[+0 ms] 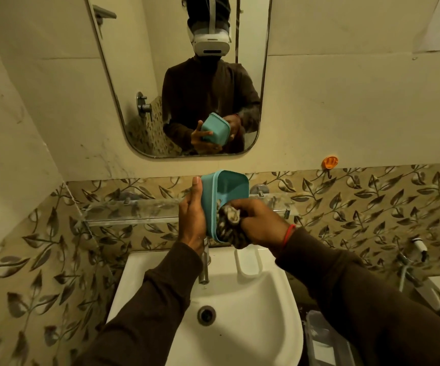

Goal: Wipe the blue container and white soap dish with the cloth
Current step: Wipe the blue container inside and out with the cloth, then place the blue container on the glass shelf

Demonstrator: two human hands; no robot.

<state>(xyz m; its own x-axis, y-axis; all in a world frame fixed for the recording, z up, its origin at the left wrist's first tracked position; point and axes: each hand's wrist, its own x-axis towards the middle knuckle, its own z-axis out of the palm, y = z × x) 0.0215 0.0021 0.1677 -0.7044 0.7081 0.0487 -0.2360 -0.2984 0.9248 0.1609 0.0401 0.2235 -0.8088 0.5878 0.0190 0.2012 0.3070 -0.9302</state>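
My left hand (191, 216) grips the blue container (226, 188) by its left side, holding it above the sink with the open mouth turned toward me. My right hand (259, 220) is closed on a dark patterned cloth (229, 225), which is pressed into the container's lower inside edge. The white soap dish (249, 262) lies on the sink's back ledge, right of the tap, below my right hand.
A white sink (253, 313) with a metal tap (204, 270) and drain (206, 315) is below. A glass shelf (124, 210) runs along the leaf-patterned wall behind the container. A mirror (134, 75) hangs above. An orange hook (330, 162) sits at right. A clear bin (324, 342) stands beside the sink.
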